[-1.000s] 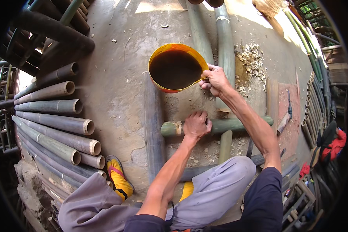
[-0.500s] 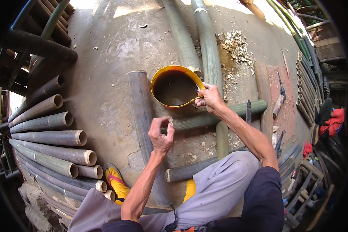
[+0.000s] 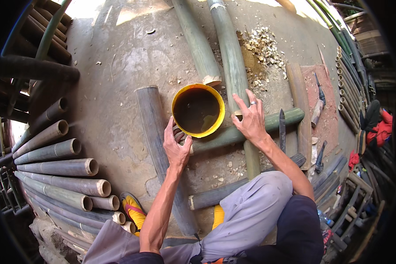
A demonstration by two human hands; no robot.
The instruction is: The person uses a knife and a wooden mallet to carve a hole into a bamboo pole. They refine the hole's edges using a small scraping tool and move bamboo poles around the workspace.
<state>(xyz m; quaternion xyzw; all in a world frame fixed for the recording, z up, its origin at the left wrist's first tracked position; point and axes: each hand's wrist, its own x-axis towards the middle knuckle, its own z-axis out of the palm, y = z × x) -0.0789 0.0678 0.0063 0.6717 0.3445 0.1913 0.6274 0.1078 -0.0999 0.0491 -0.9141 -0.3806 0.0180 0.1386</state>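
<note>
A yellow bucket (image 3: pixel 220 97) with dark brown liquid (image 3: pixel 197 110) in it stands upright in front of me. My left hand (image 3: pixel 176 147) is at its lower left side, fingers apart and curved against the outer wall, not closed round it. My right hand (image 3: pixel 252 121) is open to the right of the bucket, apart from it, with fingers spread above the bamboo. A ring shows on one finger. Under the hands a green bamboo pole (image 3: pixel 270 124) lies crosswise. A thicker grey bamboo pole (image 3: pixel 156 119) lies left of the bucket.
Two long bamboo poles (image 3: pixel 229 48) reach away from me beside a pile of pale chips (image 3: pixel 263 46). A dark blade (image 3: pixel 282 132) stands by the crosswise pole. Cut bamboo lengths (image 3: pixel 66 167) line the left. Handled tools (image 3: pixel 317 110) lie right, near a red cloth (image 3: pixel 380 127).
My right hand has let go of the bucket's rim and spread its fingers. The tilted bucket has come level, with more liquid showing. My left hand has moved up to its side.
</note>
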